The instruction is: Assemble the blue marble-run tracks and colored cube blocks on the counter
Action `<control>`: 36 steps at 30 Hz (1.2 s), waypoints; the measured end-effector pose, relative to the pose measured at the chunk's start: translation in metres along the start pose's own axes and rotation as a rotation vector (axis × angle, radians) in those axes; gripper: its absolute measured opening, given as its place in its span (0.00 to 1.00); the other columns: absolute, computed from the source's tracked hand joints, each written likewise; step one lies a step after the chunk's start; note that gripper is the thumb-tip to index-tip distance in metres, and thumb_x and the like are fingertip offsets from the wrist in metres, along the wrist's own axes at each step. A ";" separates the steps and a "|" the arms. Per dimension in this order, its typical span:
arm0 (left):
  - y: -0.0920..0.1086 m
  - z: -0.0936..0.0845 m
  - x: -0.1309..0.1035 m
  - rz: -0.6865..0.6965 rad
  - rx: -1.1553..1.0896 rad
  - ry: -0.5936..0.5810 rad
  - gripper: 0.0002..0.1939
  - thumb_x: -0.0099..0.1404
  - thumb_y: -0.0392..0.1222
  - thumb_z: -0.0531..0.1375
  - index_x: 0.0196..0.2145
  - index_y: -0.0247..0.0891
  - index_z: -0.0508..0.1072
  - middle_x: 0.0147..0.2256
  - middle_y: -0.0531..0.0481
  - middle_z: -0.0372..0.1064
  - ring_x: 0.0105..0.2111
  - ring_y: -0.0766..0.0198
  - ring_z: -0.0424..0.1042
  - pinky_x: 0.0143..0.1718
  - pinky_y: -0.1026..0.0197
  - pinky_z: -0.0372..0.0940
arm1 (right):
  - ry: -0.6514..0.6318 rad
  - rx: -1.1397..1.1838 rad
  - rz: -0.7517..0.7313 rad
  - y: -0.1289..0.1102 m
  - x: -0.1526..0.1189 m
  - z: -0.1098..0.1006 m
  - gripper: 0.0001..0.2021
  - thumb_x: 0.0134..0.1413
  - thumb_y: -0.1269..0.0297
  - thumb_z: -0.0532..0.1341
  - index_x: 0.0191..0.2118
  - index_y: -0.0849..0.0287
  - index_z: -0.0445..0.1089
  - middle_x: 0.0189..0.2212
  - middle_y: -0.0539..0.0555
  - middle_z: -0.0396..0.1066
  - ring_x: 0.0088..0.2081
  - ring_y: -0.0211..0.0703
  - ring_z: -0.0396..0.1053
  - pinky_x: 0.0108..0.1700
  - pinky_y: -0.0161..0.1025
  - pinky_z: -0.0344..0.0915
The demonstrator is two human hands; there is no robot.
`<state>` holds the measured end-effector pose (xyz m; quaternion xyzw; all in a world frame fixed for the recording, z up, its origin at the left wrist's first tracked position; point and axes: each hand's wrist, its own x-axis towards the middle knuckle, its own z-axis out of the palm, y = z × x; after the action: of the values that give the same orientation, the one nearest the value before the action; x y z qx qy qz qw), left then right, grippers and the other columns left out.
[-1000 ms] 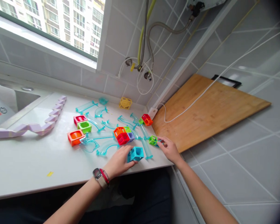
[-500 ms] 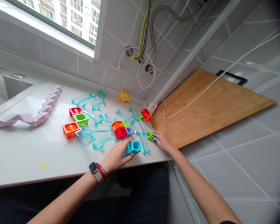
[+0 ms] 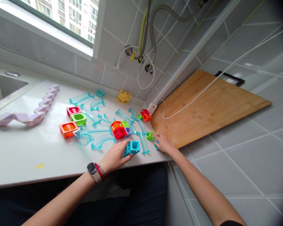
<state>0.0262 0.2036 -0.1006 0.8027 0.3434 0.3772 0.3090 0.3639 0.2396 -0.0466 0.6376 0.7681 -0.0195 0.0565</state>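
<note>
Around 5 o'clock from the orange-and-red block cluster (image 3: 119,129) on the white counter (image 3: 52,153), the left hand (image 3: 116,153) has its fingers wrapped round a blue block (image 3: 132,147), so yeah, gripping it. Can't tell if that one's touching the counter or held up a bit. Over at 3 o'clock from the same cluster, the right hand (image 3: 163,142) has its fingertips at the edge of a small green block (image 3: 150,136), with a bit of a blue piece (image 3: 156,145) peeking out underneath the hand. Honestly can't tell if those fingers are actually clamped on anything.

At 4 o'clock, between the two hands, lies a clear teal track (image 3: 144,143), and more like it are scattered about. Yellow block (image 3: 124,97) sits near the wall at 12 o'clock, a little red-and-green cluster (image 3: 145,115) at 2, an orange block (image 3: 68,129) out at 9. Big wooden board (image 3: 209,106) leans between 2 and 3 o'clock, just beside the right hand.
</note>
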 end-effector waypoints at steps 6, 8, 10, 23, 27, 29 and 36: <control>0.001 0.000 0.000 -0.017 -0.010 -0.011 0.27 0.67 0.50 0.60 0.61 0.41 0.62 0.55 0.38 0.72 0.52 0.44 0.74 0.52 0.45 0.67 | 0.026 0.076 0.112 -0.004 -0.018 -0.006 0.38 0.53 0.63 0.69 0.70 0.54 0.59 0.48 0.62 0.73 0.50 0.57 0.72 0.55 0.47 0.65; 0.001 -0.001 0.000 -0.025 -0.019 -0.016 0.28 0.67 0.49 0.61 0.61 0.41 0.62 0.55 0.37 0.72 0.52 0.44 0.73 0.52 0.44 0.67 | 0.065 0.119 0.140 0.000 -0.022 -0.017 0.37 0.53 0.62 0.69 0.68 0.61 0.61 0.48 0.64 0.74 0.51 0.58 0.72 0.57 0.50 0.65; 0.002 -0.001 0.001 -0.030 -0.033 -0.019 0.27 0.66 0.48 0.62 0.61 0.41 0.63 0.55 0.38 0.72 0.52 0.44 0.73 0.53 0.45 0.67 | 0.116 0.165 0.163 0.002 -0.026 -0.033 0.34 0.57 0.58 0.66 0.66 0.65 0.63 0.47 0.65 0.75 0.50 0.57 0.73 0.56 0.51 0.68; 0.005 -0.005 0.001 -0.084 -0.122 -0.023 0.31 0.64 0.47 0.65 0.61 0.43 0.61 0.52 0.40 0.74 0.50 0.46 0.75 0.50 0.48 0.70 | 0.148 1.063 -0.315 -0.126 -0.041 -0.077 0.31 0.53 0.62 0.72 0.63 0.47 0.68 0.55 0.56 0.69 0.58 0.49 0.69 0.60 0.45 0.67; 0.004 -0.004 0.002 -0.087 -0.132 -0.024 0.33 0.64 0.47 0.65 0.63 0.43 0.57 0.55 0.39 0.73 0.53 0.46 0.74 0.51 0.47 0.69 | 0.191 0.941 -0.315 -0.135 -0.035 -0.070 0.31 0.54 0.64 0.71 0.63 0.46 0.68 0.55 0.55 0.68 0.57 0.48 0.69 0.59 0.44 0.68; 0.003 -0.004 0.001 -0.090 -0.134 -0.025 0.33 0.63 0.47 0.65 0.62 0.43 0.57 0.55 0.39 0.72 0.53 0.46 0.74 0.52 0.47 0.69 | 0.181 0.885 -0.312 -0.136 -0.034 -0.065 0.29 0.55 0.65 0.70 0.62 0.47 0.69 0.55 0.56 0.68 0.55 0.47 0.70 0.56 0.42 0.70; 0.001 -0.002 0.002 -0.097 -0.119 -0.022 0.29 0.62 0.47 0.66 0.58 0.42 0.62 0.54 0.40 0.72 0.50 0.47 0.74 0.49 0.49 0.69 | 0.170 0.709 -0.356 -0.135 -0.030 -0.058 0.30 0.55 0.60 0.71 0.63 0.48 0.67 0.52 0.57 0.71 0.49 0.48 0.71 0.48 0.41 0.71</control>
<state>0.0253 0.2047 -0.0977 0.7693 0.3556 0.3725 0.3780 0.2334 0.1914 0.0085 0.4740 0.8141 -0.2396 -0.2349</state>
